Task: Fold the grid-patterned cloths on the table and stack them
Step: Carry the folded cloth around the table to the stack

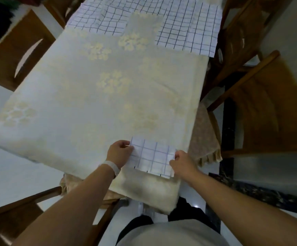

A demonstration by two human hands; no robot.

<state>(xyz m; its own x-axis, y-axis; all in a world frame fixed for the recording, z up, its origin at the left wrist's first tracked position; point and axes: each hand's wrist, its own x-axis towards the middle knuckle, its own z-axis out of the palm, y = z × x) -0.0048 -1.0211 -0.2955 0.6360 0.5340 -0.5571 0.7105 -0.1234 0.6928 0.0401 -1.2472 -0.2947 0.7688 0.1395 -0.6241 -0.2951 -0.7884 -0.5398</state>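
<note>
Across the table (73,89) I count three: far left cloth (94,22), far right cloth (188,32), folded cloth (153,157) pinched at its sides between my left hand (120,151) and right hand (181,161).

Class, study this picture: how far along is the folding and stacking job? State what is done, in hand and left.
Done: the near cloth is folded small at the near edge of the table. In hand: the left hand and right hand pinch its two sides. Left: the far-left cloth and far-right cloth lie spread out, unfolded; no stack shows yet.
</note>
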